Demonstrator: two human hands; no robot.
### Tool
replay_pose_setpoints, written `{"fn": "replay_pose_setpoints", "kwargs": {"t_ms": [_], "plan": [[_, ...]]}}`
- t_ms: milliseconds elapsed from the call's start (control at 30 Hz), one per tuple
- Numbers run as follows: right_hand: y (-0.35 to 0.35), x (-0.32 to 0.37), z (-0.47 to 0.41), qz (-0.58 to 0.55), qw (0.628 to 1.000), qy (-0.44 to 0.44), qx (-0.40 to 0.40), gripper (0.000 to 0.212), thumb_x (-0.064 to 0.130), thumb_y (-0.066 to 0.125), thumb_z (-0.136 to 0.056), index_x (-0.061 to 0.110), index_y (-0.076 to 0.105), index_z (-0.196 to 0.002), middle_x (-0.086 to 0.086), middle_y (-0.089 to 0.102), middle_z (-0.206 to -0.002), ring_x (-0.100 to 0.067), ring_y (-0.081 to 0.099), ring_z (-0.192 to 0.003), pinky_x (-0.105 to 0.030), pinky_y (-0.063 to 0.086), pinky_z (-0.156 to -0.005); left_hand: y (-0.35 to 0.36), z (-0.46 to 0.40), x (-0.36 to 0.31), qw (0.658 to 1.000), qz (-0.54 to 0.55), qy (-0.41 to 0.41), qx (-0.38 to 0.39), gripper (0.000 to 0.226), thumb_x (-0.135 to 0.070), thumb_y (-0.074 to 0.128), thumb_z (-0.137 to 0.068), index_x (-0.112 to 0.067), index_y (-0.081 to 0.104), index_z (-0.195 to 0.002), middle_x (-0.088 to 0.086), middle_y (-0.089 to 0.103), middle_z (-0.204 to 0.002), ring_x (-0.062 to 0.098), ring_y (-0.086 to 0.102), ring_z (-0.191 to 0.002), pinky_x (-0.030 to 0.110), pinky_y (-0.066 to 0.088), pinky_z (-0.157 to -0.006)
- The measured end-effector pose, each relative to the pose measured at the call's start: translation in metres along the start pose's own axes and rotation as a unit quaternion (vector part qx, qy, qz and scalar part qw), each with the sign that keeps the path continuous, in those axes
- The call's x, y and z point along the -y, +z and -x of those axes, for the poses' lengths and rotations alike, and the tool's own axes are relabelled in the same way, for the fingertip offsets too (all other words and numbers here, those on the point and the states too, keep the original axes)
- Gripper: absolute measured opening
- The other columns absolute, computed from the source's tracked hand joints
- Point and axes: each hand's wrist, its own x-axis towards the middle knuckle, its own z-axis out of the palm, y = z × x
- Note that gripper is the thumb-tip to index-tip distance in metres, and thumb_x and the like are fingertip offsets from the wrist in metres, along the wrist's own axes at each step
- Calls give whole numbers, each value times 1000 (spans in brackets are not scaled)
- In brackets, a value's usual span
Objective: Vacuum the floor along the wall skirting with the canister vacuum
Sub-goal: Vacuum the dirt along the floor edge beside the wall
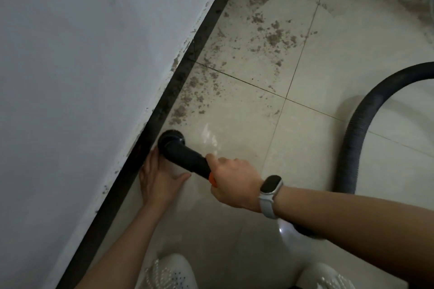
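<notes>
A black round brush nozzle (171, 140) sits on the pale tiled floor (246, 124), tight against the dark skirting (187, 58) at the foot of the white wall (82, 65). My right hand (231, 184) grips the black tube behind the nozzle, near an orange part. My left hand (159, 182) lies flat on the floor with straight fingers, beside the skirting and just under the nozzle. Grey dust clumps (187, 101) lie along the skirting beyond the nozzle.
The ribbed grey hose (357, 143) loops over the floor at the right. More dust (272, 35) is scattered on the far tiles. Two white shoes (169, 274) show at the bottom edge. A watch (270, 195) is on my right wrist.
</notes>
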Motion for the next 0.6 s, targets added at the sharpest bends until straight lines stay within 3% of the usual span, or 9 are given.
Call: {"fn": "replay_pose_setpoints", "kwargs": {"t_ms": [100,233,600], "plan": [[-3,-2,-24,53,998,-41,4,33,16,48,-91,12,41,-123,-12,60,-101,-30,57,-77,-32,36,-59,1,3,2,1000,2,-8,-9,105,-51,75,-71,-12,18,-150,8,22,-155,24,17,-144,39,18,-115],[-17,-29,-38,76,995,-50,45,39,20,50,-89,15,42,-127,-10,62,-95,-28,53,-72,-32,41,-59,3,9,3,999,1,-4,-44,103,-51,75,-70,-11,23,-149,5,22,-156,24,18,-143,41,20,-112],[-36,-52,-66,102,993,31,-41,25,23,49,-91,13,47,-113,-2,44,-73,-18,39,-54,-28,26,-48,1,10,9,998,-62,9,-9,99,-58,67,-75,-8,23,-149,6,16,-158,25,16,-144,44,20,-110]]}}
